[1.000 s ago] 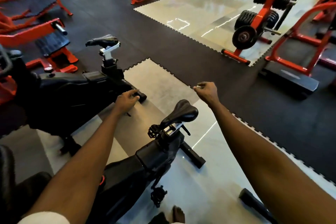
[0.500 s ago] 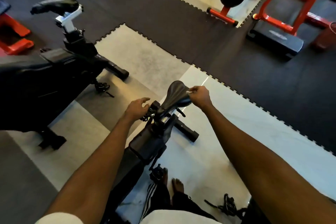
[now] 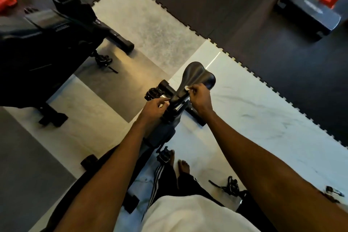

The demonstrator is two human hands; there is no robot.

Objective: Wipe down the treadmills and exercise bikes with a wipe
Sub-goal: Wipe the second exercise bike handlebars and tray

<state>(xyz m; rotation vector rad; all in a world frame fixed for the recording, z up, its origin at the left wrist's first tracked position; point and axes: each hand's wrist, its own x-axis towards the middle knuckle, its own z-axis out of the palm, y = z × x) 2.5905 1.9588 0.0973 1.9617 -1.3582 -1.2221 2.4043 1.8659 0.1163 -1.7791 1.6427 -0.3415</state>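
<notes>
A black exercise bike [image 3: 160,133] stands right in front of me, its black saddle [image 3: 195,77] pointing away. My right hand [image 3: 199,98] pinches a small white wipe [image 3: 187,88] against the narrow middle of the saddle. My left hand [image 3: 153,108] grips the saddle's nose and the seat clamp below it, fingers curled. A second black exercise bike [image 3: 37,43] stands at the left, its seat post at the top left edge.
Light marble-look floor tiles [image 3: 254,111] lie under the bikes, bordered by dark rubber mats [image 3: 282,58]. A red-framed machine with a dark base [image 3: 308,11] stands at top right. My bare feet [image 3: 183,165] are beside a pedal; another pedal [image 3: 230,184] lies lower right.
My view has dropped toward the near bike. My right hand has brought the wipe onto the saddle's middle, and my left hand has come from beside the seat post to grip the saddle's nose.
</notes>
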